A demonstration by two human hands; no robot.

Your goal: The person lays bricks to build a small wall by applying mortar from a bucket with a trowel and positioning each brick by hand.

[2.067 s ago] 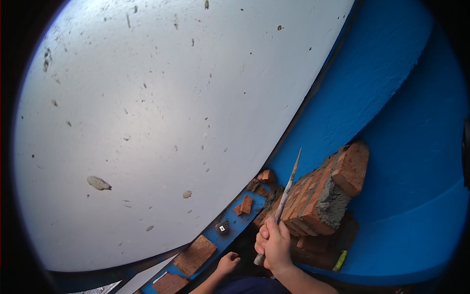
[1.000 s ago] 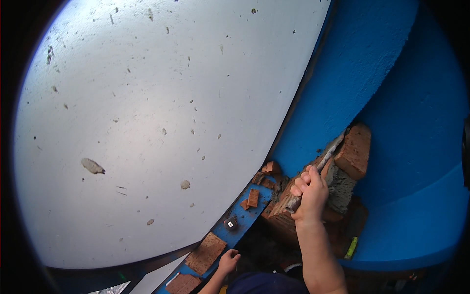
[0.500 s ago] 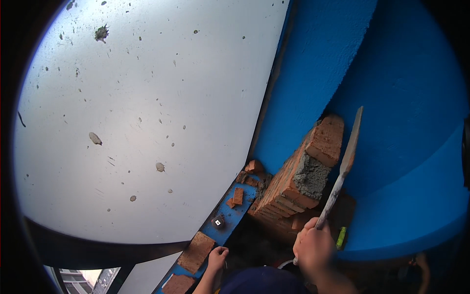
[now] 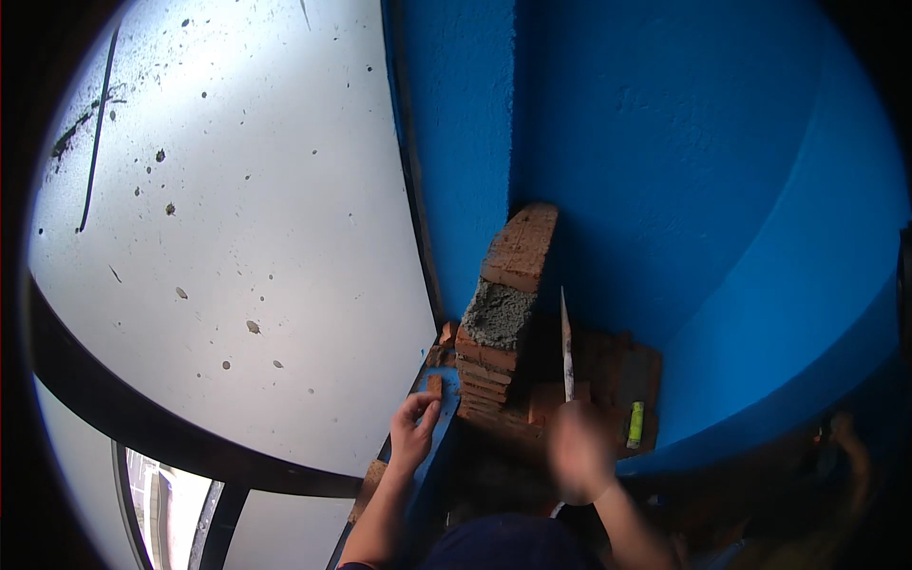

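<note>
My right hand, blurred by motion, grips a trowel by its handle. The blade points up and away, seen nearly edge-on. Left of it stands a narrow brick wall, where a patch of grey mortar covers a brick in front of a higher one. My left hand is over the blue ledge with its fingers curled in, close to a small broken brick piece. Whatever lies inside those fingers, if anything, is hidden.
A white panel spattered with mortar fills the left side. Blue walls rise behind and right. A short yellow-green object sits beside the brickwork on the right. Along the ledge lie a whole brick and brick rubble.
The view has swung right, shifting the wall leftward in it. My left hand has moved forward along the ledge toward the broken brick piece. The trowel has come back, away from the top brick.
</note>
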